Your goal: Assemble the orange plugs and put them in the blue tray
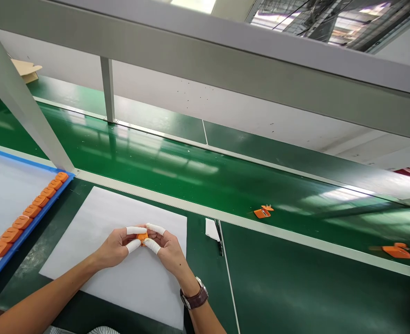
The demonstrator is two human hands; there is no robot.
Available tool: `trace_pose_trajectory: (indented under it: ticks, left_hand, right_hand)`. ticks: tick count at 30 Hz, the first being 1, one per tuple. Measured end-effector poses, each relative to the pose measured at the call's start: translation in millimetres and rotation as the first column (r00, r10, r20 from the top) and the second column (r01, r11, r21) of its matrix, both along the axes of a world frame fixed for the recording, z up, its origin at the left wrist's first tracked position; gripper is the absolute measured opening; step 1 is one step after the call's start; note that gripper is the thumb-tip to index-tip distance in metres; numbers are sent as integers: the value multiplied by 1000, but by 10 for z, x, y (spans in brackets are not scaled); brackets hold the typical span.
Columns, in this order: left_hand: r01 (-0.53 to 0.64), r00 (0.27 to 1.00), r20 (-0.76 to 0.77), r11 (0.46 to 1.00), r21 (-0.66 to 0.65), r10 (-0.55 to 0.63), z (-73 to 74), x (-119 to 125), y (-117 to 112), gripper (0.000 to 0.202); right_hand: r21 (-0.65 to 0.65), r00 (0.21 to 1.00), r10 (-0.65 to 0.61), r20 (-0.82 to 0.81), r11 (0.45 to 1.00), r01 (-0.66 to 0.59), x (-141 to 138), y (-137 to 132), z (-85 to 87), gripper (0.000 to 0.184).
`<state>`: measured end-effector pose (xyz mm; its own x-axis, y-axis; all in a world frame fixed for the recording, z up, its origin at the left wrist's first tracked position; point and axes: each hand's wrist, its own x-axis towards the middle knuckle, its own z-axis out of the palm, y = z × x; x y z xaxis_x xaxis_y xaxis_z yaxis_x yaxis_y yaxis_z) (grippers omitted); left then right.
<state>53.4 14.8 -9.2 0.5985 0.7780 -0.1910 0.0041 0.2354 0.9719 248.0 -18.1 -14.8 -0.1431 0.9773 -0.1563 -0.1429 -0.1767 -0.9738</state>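
Observation:
A small orange plastic piece (142,237) with a bit of metal at its lower edge is pinched between both hands above a white sheet (121,297). My left hand (118,246) grips it from the left with thumb and forefinger, and my right hand (166,248) holds it from the right in the same way. White finger covers wrap the thumbs and forefingers. My fingers hide much of the piece, so its exact kind does not show.
At left, several orange pieces (31,211) line the blue rim (27,236) of a white tray. Two orange pieces with metal parts, one nearer (262,212) and one farther right (397,251), lie on the green conveyor belt (191,178). A grey frame (205,55) crosses above.

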Motion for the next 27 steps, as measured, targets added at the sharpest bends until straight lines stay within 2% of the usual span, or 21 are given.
trace_pose_trajectory:
  ticks: [8,14,20,23,27]
  left_hand:
    - [-23,999,-45,1000,20,23,-8,18,11,37]
    - [-56,994,-95,998,10,57,-26,62,19,33]
    - [-78,989,-122,997,18,80,-34,61,53,36]
    - [-76,993,-91,997,13,77,-11,54,69,36]
    - [-78,997,-26,997,15,78,-6,55,68,33]
  right_hand:
    - [6,1000,-16,-4,1000,16,7,22,-20,42]
    - [35,999,27,-38,999,-25,83,4,-9,55]
    - [26,998,-45,-40,999,46,3,26,-52,51]
    - [17,997,-53,-64,998,54,11,46,-54,52]
    - [10,997,-44,-57,999,45,74,72,-49,42]
